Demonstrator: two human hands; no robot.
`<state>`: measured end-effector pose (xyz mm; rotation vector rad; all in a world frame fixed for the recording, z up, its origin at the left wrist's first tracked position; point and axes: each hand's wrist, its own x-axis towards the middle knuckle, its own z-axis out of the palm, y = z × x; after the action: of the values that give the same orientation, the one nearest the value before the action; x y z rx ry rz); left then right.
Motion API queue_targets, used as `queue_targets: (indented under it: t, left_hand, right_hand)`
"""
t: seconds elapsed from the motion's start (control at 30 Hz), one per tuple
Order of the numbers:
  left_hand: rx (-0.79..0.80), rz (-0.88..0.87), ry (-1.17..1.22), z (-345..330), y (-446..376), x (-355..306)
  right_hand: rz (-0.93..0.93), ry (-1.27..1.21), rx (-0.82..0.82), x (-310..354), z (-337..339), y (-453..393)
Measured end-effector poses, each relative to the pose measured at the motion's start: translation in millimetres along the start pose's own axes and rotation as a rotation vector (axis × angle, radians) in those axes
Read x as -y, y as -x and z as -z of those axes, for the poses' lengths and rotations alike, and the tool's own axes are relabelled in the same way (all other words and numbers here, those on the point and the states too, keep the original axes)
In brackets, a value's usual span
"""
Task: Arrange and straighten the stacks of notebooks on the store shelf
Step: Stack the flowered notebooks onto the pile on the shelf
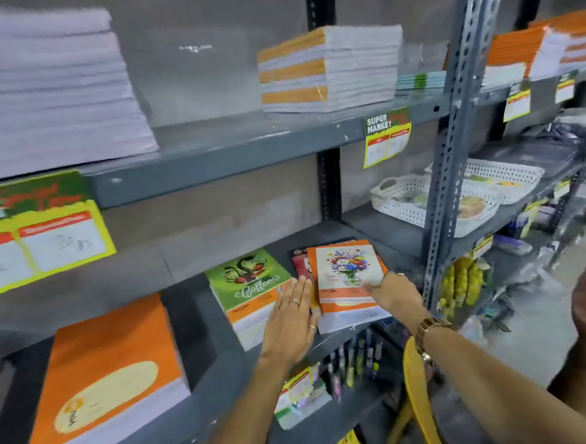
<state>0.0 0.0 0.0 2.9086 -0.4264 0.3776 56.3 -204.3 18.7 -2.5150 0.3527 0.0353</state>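
Resting flat on the flower-cover notebook stack (348, 279), the right hand (392, 293) presses down on its cover near the stack's right edge, fingers spread and closed around nothing. The left hand (293, 324) lies open and flat too, palm down, its fingers set against the left side of that stack, in the narrow gap between it and the green-cover stack (251, 289) just beside it. Both stacks sit at the front edge of the middle shelf (378, 228), toward its right end near the steel post (449, 170). A dark red notebook (299, 264) pokes out from under the flower stack on its left, so the pile is skewed.

To do this step well, the left palm should likely push sideways as a flat wall while the right hand holds the top cover lightly, so the books slide into line instead of fanning. Too much downward weight would probably pin the lower books and leave them crooked. Farther left, a large orange notebook stack (104, 378) lies at the shelf's front edge, and a white basket (414, 211) stands well apart toward the back right.
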Motion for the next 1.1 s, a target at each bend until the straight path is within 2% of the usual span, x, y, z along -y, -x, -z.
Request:
queue_targets:
  t: [0.13,0.23,0.5,0.63,0.8,0.93,1.03,1.1]
  left_hand:
    - [0.222,-0.018,0.068,-31,0,8]
    - [0.313,-0.056,0.037,-52,7,14]
    - [0.28,-0.072,-0.014,-71,10,23]
    - [0.276,-0.076,-0.012,-71,11,23]
    - [0.299,-0.098,-0.03,-65,17,23]
    - [0.334,-0.099,-0.044,-60,29,28]
    - [0.336,-0.089,-0.044,-55,43,35]
    - [0.33,-0.082,-0.045,-51,53,41]
  right_hand:
    - [-0.079,-0.072,0.014,7,-10,-13]
    - [-0.094,-0.031,0.044,3,-20,-26]
    - [-0.218,0.055,0.133,7,-13,-52]
    - [-0.316,0.012,0.004,13,-18,-47]
    - [-0.259,-0.296,-0.157,20,-11,-39]
    - [-0.234,-0.411,-0.312,44,17,-32]
    - [-0.196,-0.514,-0.313,61,32,-25]
    - [-0.185,-0.609,-0.235,72,33,-18]
